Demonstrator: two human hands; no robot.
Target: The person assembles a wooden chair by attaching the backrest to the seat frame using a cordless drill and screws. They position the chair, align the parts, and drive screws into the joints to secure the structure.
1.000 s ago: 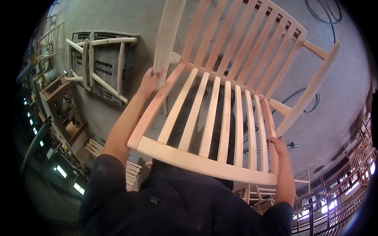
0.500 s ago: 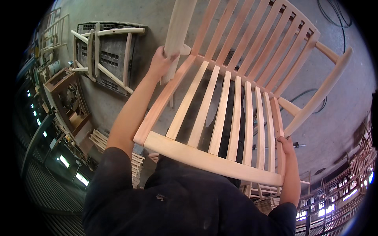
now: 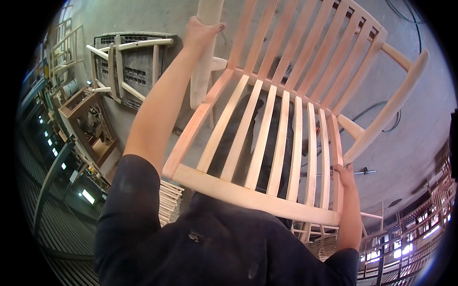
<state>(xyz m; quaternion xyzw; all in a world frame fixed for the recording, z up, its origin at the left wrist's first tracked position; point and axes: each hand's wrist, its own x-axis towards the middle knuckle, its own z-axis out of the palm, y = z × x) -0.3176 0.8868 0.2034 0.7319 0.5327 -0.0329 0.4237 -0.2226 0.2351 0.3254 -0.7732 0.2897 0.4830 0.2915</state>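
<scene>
An unpainted wooden slatted chair point(image 3: 257, 196) is held in front of my body, its seat frame nearest me and its slatted back beyond. My left hand point(image 3: 202, 35) is wrapped around the thick left armrest point(image 3: 199, 86), with the thumb over its inner side. On the right, my right hand point(image 3: 345, 176) grips the seat's side rail, below the front end of the right armrest point(image 3: 389, 112). Pale slats run from the front rail toward the back, and my dark clothing shows through the gaps. The undersides of both hands are hidden.
At the left, a dark slotted platform point(image 3: 133, 71) carries wooden frame pieces. Nearer stands a wooden box point(image 3: 98, 128) with objects inside. Stacked wooden sticks point(image 3: 169, 198) lie beside my left elbow. A cable point(image 3: 381, 128) and a metal bar point(image 3: 358, 172) are on the right-hand floor.
My left hand has slid farther along the left armrest, away from my body. The chair has shifted slightly left in view. My right hand keeps its hold on the side rail.
</scene>
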